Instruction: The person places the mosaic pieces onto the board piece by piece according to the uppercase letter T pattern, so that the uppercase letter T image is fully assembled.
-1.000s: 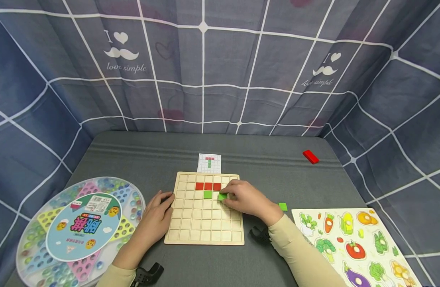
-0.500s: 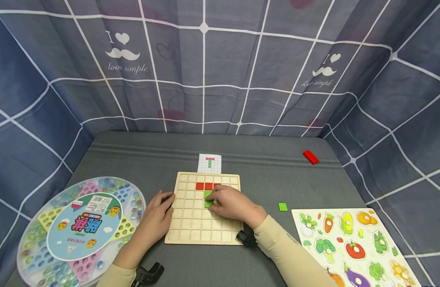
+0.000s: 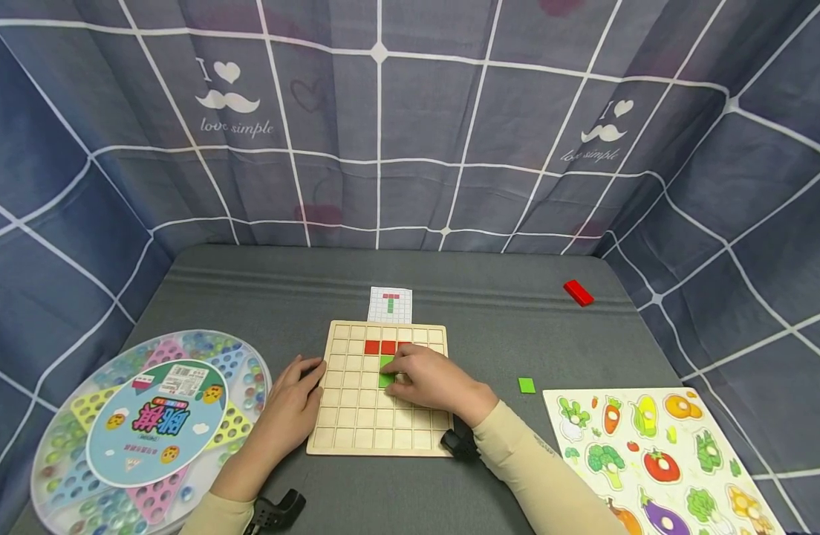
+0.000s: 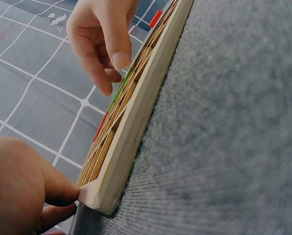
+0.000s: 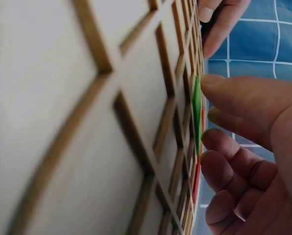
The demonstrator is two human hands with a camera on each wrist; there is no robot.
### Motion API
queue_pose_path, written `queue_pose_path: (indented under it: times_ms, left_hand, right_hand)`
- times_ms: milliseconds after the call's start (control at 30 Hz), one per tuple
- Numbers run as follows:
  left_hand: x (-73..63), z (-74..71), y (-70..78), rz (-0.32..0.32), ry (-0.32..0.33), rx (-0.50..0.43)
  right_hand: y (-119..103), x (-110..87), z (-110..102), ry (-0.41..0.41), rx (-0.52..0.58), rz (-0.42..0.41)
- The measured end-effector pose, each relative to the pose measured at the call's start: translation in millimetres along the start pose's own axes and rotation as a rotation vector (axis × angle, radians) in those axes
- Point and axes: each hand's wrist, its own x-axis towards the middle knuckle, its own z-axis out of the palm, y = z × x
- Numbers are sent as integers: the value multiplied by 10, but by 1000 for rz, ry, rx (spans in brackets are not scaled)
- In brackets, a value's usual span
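In the head view, a wooden grid board (image 3: pixel 356 417) lies on the dark table. Its upper part bears a row of red square tiles (image 3: pixel 388 347), the rightmost partly hidden by the right hand, with a green tile (image 3: pixel 386 361) below the middle one. My right hand (image 3: pixel 426 377) is over the board, its thumb and index finger pinching a second green square tile (image 3: pixel 386 380) in the cell beneath. The right wrist view shows the green tiles (image 5: pixel 197 115) edge-on at the fingertips. My left hand (image 3: pixel 291 401) touches the board's left edge; in the left wrist view its thumb meets the corner.
Behind the board lies a pattern card (image 3: pixel 391 306) with a T shape. A loose green tile (image 3: pixel 526 386) and a red block (image 3: pixel 578 293) lie to the right. A vegetable puzzle board (image 3: pixel 700 405) is at front right, and a round marble game box (image 3: pixel 157 427) at left.
My right hand has moved left with the green tile, from the board's right side to the cell below the first green tile. My left hand stays at the edge.
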Motion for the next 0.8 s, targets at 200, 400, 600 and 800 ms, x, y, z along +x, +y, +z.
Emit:
queue_pose_path:
  times_ms: [200, 400, 600, 800]
  left_hand:
    - [-3, 5, -5, 3, 8, -4]
    - [1, 10, -6, 8, 8, 1]
    - [-1, 4, -3, 11, 6, 5]
    - [-7, -4, 2, 8, 6, 1]
  right_hand:
    - [75, -95, -92, 13, 44, 41]
    - [188, -254, -221, 26, 81, 86]
    - [336, -459, -288, 56, 72, 121]
    - [440, -641, -351, 84, 39, 169]
